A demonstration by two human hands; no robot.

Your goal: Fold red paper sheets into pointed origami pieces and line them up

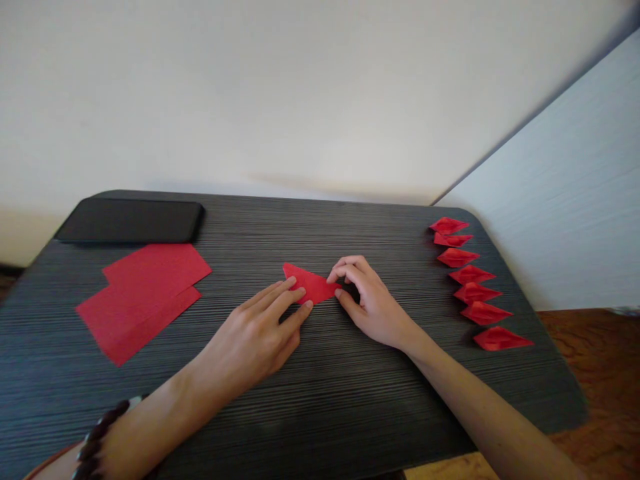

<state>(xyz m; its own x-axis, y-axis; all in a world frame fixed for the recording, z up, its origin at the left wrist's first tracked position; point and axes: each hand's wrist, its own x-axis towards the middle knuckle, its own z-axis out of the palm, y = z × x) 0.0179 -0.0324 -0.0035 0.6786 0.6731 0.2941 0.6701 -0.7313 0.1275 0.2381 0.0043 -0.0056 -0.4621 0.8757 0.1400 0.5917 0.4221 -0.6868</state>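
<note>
Red paper [319, 287] (seven folded pieces [473, 275] rightward)

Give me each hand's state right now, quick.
Left hand: open, fingers pressing down on the folded red paper.
Right hand: curled, thumb and fingers at the paper's right tip; firm pinch cannot be told.

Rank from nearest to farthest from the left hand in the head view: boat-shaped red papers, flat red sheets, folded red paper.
1. Folded red paper: touched by the left hand.
2. Flat red sheets: to that hand's left.
3. Boat-shaped red papers: a row along the far right side.
</note>
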